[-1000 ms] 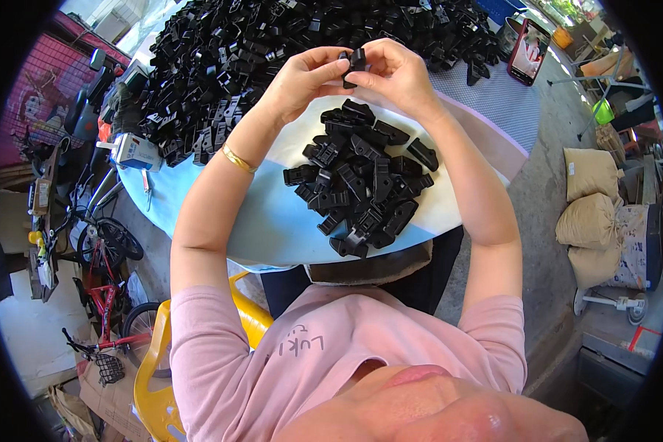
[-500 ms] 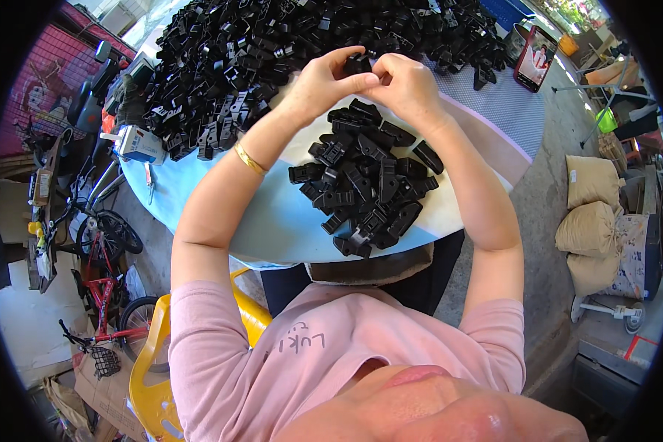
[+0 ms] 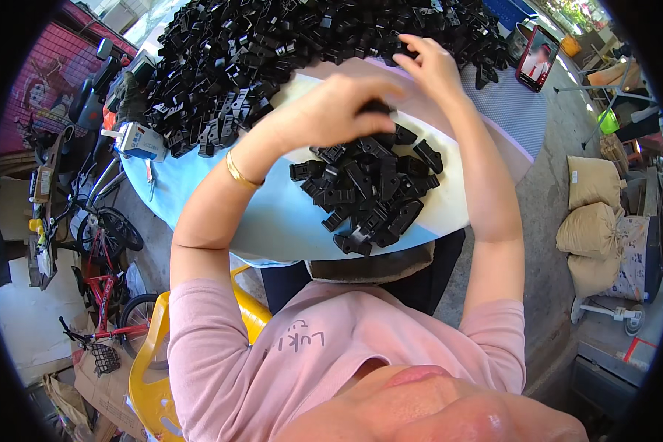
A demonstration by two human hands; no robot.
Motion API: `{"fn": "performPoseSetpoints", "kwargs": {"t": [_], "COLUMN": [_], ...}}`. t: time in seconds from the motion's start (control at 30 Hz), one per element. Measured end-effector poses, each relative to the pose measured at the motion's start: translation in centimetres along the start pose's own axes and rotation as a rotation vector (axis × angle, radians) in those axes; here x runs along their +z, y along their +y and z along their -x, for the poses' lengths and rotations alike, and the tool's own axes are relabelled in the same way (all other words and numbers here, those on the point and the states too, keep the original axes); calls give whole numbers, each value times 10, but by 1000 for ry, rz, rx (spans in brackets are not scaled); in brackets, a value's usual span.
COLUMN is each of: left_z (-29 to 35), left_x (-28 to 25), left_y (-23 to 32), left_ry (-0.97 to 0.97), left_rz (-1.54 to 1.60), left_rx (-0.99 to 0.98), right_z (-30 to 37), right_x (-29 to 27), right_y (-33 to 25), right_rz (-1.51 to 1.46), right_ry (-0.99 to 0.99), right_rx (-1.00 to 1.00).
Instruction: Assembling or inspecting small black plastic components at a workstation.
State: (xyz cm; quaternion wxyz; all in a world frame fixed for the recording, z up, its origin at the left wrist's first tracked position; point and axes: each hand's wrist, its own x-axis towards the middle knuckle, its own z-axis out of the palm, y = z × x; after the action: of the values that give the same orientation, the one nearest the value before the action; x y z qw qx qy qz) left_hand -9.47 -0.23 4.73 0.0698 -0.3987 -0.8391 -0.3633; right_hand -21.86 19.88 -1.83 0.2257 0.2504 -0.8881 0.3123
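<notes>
My left hand [image 3: 337,112], smeared by motion, is over the far end of a small heap of black plastic parts [image 3: 361,180]. Something dark shows between its thumb and fingers, but I cannot tell whether that is a held part or the heap behind. My right hand [image 3: 433,68] reaches to the near edge of a much larger pile of black plastic parts [image 3: 228,62]. Its thumb and fingers are apart, with dark pieces of the pile beyond them. A gold bangle [image 3: 239,171] circles my left wrist.
Both piles lie on a cloth-covered round table [image 3: 265,228]. A phone [image 3: 536,60] stands at its far right, a small blue-and-white box [image 3: 140,141] at its left. A yellow chair [image 3: 151,361] and a red bicycle [image 3: 104,302] are on the left; stuffed sacks [image 3: 591,230] on the right.
My hands were together above the small heap, around a black part. They have separated: the left came nearer and down over the heap, the right moved away to the large pile.
</notes>
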Motion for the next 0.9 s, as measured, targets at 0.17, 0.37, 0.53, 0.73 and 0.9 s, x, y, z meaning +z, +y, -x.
{"fn": "performPoseSetpoints", "kwargs": {"t": [0.17,0.37,0.53,0.73,0.9], "left_z": [9,30,77,101,72], "left_x": [0,-33,-85,-61,-42], "left_y": [16,-21,-33,-40,-43], "left_ry": [-280,292,272,216,393], "left_rz": [-147,-217,-613,-725,-522], "left_rx": [63,-287,-604,-659,-557], "right_z": [0,13,15,15,17], "right_x": [6,8,7,7,2], "right_y": [-11,-41,-54,-50,-74], "right_rz": [82,80,48,95,-251], "right_ry": [-98,-279,-339,-328,-238], "right_rx": [-64,-95,-87,-151,-179]}}
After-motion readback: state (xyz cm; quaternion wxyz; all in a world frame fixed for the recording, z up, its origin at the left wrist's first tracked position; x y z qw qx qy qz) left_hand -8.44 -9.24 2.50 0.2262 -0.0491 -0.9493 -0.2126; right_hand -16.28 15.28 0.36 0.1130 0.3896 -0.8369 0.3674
